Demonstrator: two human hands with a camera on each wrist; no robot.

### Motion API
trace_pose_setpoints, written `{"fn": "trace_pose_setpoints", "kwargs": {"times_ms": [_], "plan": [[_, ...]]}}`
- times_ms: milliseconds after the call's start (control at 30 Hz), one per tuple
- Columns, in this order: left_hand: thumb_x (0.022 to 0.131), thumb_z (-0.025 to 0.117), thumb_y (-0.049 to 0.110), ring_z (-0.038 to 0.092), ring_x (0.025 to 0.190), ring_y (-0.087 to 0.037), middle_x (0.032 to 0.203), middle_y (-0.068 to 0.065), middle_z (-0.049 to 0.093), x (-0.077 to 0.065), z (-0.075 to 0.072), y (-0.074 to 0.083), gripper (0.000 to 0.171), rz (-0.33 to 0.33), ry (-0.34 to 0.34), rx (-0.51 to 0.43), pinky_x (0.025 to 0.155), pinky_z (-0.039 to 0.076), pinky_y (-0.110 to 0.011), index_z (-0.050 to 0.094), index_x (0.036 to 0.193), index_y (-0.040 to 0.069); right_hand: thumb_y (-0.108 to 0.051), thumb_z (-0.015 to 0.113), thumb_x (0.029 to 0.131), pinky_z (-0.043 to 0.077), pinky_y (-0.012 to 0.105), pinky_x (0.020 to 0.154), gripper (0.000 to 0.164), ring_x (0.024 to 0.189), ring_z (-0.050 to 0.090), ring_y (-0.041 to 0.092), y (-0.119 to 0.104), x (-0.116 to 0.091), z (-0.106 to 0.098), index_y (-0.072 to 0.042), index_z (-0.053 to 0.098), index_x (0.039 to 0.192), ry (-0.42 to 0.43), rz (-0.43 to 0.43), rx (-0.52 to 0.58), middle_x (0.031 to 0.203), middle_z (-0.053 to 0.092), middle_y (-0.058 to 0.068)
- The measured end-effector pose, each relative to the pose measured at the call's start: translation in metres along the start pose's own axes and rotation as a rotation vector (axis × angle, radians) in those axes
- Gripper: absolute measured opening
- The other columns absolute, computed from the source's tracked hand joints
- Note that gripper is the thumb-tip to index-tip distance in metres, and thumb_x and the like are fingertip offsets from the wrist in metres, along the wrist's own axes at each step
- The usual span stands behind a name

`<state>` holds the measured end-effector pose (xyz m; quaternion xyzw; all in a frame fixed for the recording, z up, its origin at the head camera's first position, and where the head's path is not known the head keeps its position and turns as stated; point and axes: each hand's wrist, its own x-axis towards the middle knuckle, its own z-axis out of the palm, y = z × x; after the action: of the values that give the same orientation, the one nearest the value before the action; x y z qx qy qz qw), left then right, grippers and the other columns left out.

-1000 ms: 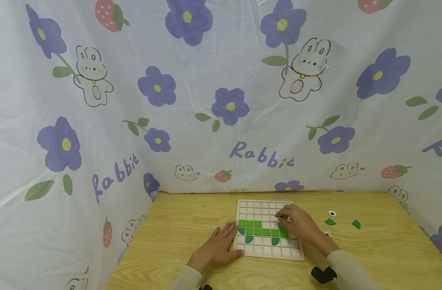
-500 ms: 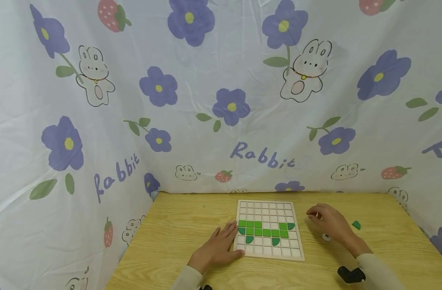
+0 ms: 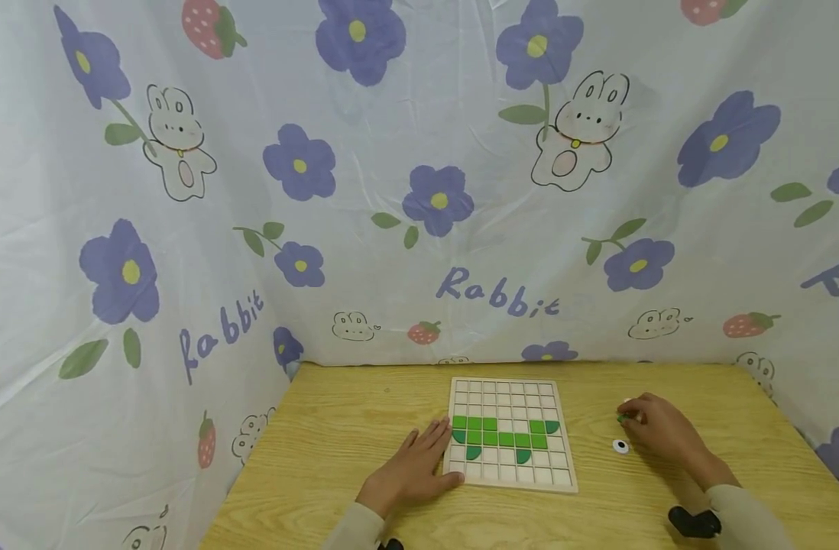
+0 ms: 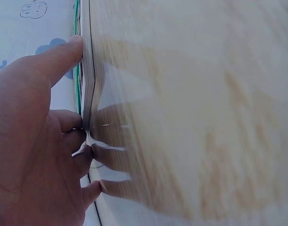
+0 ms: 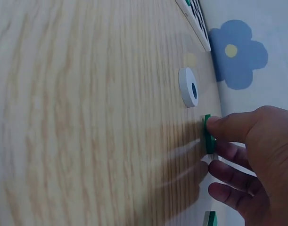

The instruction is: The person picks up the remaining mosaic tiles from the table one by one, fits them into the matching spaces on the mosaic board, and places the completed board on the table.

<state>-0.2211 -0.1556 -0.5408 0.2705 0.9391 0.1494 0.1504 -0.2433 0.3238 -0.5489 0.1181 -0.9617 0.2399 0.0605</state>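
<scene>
My left hand (image 3: 413, 466) lies with fingers stretched along the left edge of a pale wooden grid board (image 3: 476, 399), touching its rim. Bright green square tiles (image 3: 490, 438) fill part of the grid, with dark green quarter-circle pieces (image 3: 523, 456) around them. Right of the board, my right hand (image 3: 660, 429) pinches another dark green quarter-circle piece (image 5: 209, 136) between thumb and finger, down at the tabletop. Nearby lies a white disc with a black dot, like an eye (image 3: 620, 446). A similar disc is mostly hidden by my right fingers.
One more green piece (image 5: 211, 219) lies beyond my right hand in the right wrist view. The wood-grain table (image 3: 351, 412) ends at a patterned curtain (image 3: 364, 229). A black device (image 3: 694, 522) sits at my right wrist.
My right hand has moved right, away from the board, to the loose pieces, and now pinches a green one. A quarter-circle shows at the board's right side, where the hand was. Left hand unchanged.
</scene>
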Motion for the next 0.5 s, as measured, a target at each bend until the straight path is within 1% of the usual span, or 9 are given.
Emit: {"fn": "trace_pose_setpoints", "kwargs": {"times_ms": [200,333,500], "plan": [[0.106,0.05,0.066,0.013,0.168,-0.026,0.181,-0.003,0.013,0.0013,0.0015,-0.0012,0.091,-0.002,0.002,-0.005,0.134,0.016,-0.058,0.019,0.172,0.011,-0.008,0.076,0.096,0.058,0.045,0.074,0.018,0.086,0.065,0.018,0.0037,-0.0011,0.0014,-0.003,0.079,0.114,-0.005,0.0,-0.009,0.102,0.07,0.006],[0.106,0.051,0.065,0.013,0.168,-0.026,0.181,-0.003,0.012,0.0017,0.0013,-0.001,0.092,-0.004,0.003,-0.01,0.135,0.016,-0.059,0.019,0.172,0.011,-0.007,0.076,0.096,0.058,0.044,0.074,0.015,0.086,0.065,0.019,0.0044,-0.0004,0.0006,-0.002,0.077,0.11,-0.011,0.012,-0.003,0.099,0.068,0.005],[0.106,0.051,0.065,0.014,0.168,-0.026,0.181,-0.004,0.013,0.0016,0.0007,-0.0013,0.091,0.0,0.002,-0.007,0.134,0.016,-0.059,0.02,0.172,0.011,-0.008,0.075,0.097,0.056,0.038,0.073,0.011,0.085,0.063,0.016,0.004,-0.0008,-0.0005,-0.002,0.075,0.106,-0.021,0.022,0.008,0.097,0.067,0.004]]}}
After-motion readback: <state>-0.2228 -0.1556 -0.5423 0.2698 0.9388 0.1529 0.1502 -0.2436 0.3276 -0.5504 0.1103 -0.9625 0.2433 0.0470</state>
